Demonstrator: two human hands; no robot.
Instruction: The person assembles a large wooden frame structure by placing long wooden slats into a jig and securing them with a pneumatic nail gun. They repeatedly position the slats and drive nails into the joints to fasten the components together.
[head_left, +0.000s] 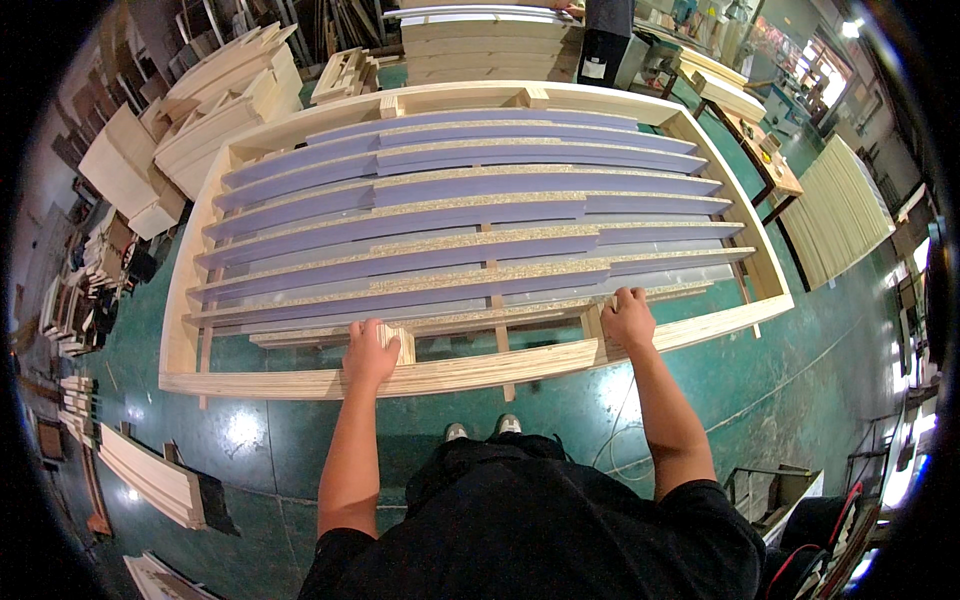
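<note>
A large pale plywood frame (480, 376) lies in front of me, with several purple-faced particleboard strips (480, 217) standing on edge inside it in rows. At its near rail, my left hand (370, 354) is closed round a short wooden block (404, 345) that sits between the rail and the nearest strip. Farther right, my right hand (630, 319) curls over a second short block (593, 324), in the same gap. The fingertips of both hands are partly hidden behind the blocks.
Thin wooden slats (502, 345) run crosswise under the strips. Stacked pale boards stand at the far left (215, 120) and right (835, 212). A wooden workbench (755, 150) is beyond the frame's right side. More boards (150, 475) lie on the green floor (300, 450).
</note>
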